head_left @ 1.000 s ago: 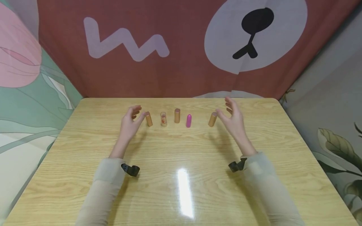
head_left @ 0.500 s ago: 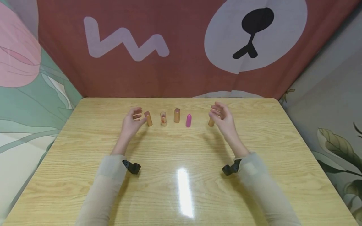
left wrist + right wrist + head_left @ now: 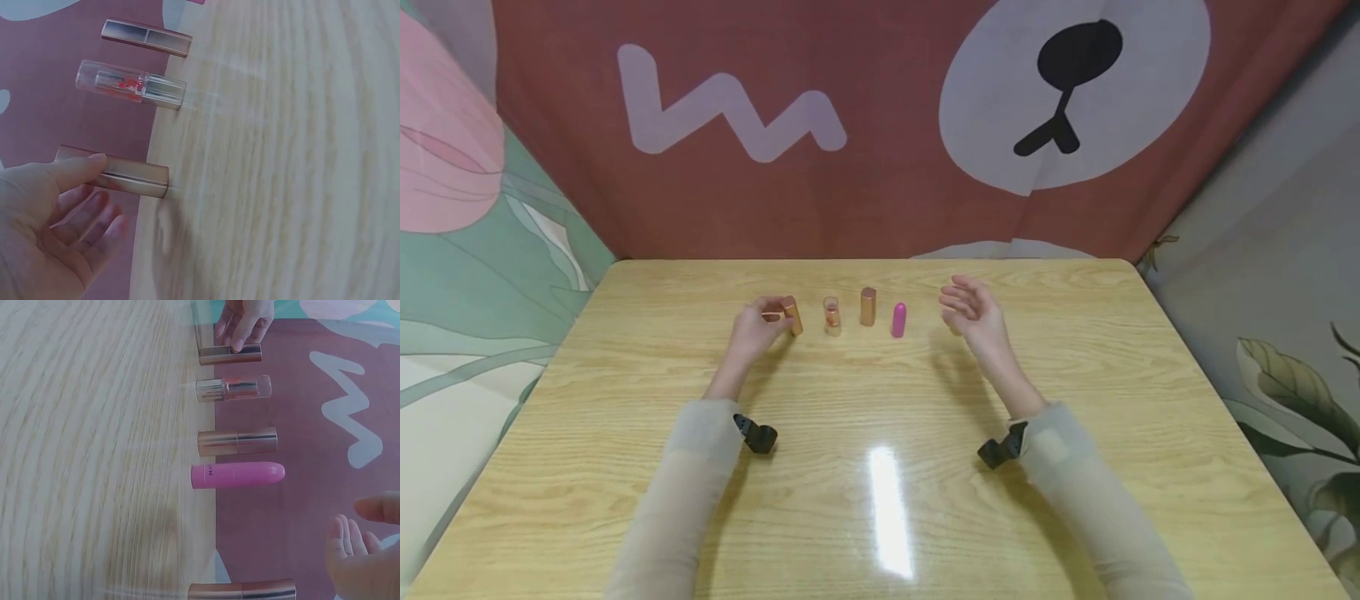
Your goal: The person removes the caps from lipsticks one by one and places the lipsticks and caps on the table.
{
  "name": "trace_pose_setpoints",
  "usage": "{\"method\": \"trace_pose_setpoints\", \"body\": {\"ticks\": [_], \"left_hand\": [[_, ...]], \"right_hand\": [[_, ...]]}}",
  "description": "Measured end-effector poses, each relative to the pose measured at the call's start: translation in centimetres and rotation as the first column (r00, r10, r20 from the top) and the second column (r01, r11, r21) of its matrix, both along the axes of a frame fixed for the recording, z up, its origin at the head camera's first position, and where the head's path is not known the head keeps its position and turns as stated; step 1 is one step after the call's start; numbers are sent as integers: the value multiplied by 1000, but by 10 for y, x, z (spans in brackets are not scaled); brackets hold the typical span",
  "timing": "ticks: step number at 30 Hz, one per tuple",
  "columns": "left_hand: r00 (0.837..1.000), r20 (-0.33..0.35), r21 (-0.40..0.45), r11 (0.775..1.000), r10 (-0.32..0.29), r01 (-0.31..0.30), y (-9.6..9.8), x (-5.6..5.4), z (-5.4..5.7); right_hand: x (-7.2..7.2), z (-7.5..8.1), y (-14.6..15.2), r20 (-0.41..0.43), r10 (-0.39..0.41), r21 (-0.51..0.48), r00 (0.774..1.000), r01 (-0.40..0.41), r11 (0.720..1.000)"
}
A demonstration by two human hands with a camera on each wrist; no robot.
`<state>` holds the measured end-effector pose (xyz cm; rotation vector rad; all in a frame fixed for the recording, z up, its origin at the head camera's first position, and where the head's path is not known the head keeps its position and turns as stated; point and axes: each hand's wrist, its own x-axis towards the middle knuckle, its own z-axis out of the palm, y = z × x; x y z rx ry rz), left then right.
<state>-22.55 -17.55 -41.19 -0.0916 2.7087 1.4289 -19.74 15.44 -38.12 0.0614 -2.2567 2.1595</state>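
Note:
My left hand point(image 3: 756, 329) is at the leftmost gold lipstick tube point(image 3: 793, 317), thumb on its near side and index finger behind. The left wrist view shows the thumb across this upright tube point(image 3: 134, 177), with the other fingers loosely bent below. To its right stand a clear-capped lipstick point(image 3: 832, 317), another gold tube point(image 3: 868, 307) and a bright pink tube point(image 3: 899, 320). My right hand point(image 3: 981, 317) hovers with loosely bent fingers by the rightmost gold tube, mostly hidden behind it in the head view. In the right wrist view that tube point(image 3: 244, 590) stands apart from the fingers.
The tubes stand in a rough row near the back of the wooden table point(image 3: 820, 400). A red-brown cloth point(image 3: 880, 208) with a printed face hangs behind its far edge. Black cameras are strapped at both wrists.
My left hand has moved right and closed its thumb and index finger about the leftmost gold tube. My right hand has moved left, covering most of the rightmost tube in the head view.

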Motion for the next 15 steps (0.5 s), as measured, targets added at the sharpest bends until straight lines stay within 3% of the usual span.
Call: {"method": "trace_pose_setpoints", "body": {"ticks": [10, 15], "left_hand": [[1000, 12, 3, 1000, -10, 10, 0, -2, -5], [999, 15, 22, 999, -29, 29, -2, 1, -5]], "right_hand": [[-3, -4, -14, 3, 39, -80, 999, -38, 996], [-1, -3, -23, -4, 72, -65, 997, -72, 995]]}}
